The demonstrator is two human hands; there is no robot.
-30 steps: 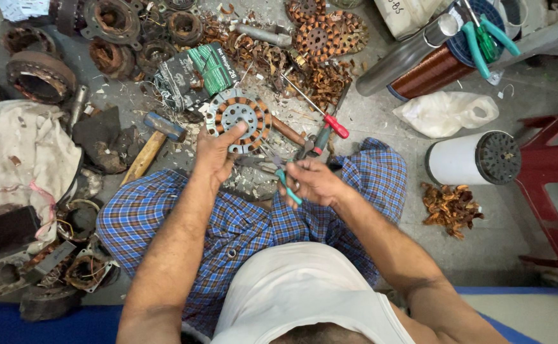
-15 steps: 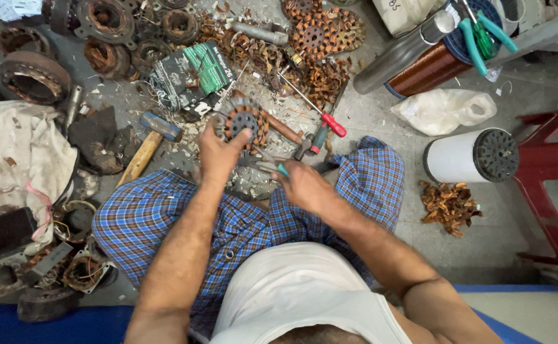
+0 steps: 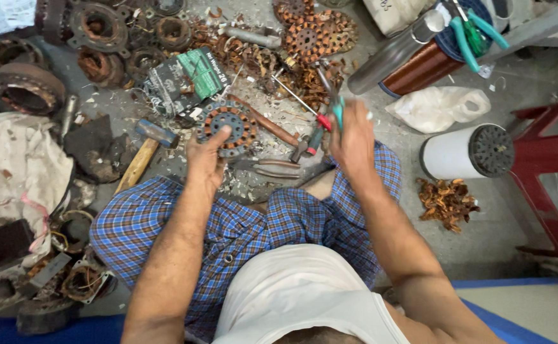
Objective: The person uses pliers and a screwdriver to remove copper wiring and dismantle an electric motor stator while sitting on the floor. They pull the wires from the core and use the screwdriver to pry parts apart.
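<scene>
The person sits cross-legged on the floor [image 3: 381, 162], the left hand [image 3: 206, 156] pressing down on a round wound motor stator [image 3: 228, 127] that rests on the floor just ahead of the knees, fingers spread over its near rim. The right hand [image 3: 353, 137] is raised and closed around a teal-handled tool [image 3: 336, 108], most likely pliers or cutters. A slip looks possible: the stator lies on loose copper scraps [image 3: 260, 64], so it could skid under the pressing hand, and the tool's tip could then meet the fingers beside it. A hammer [image 3: 145, 150], a red-handled screwdriver [image 3: 301, 102] and pliers [image 3: 272, 169] lie close around. The right hand is blurred, so the tool's jaws and its exact kind cannot be made out, and the stator's near edge is hidden under the left palm.
</scene>
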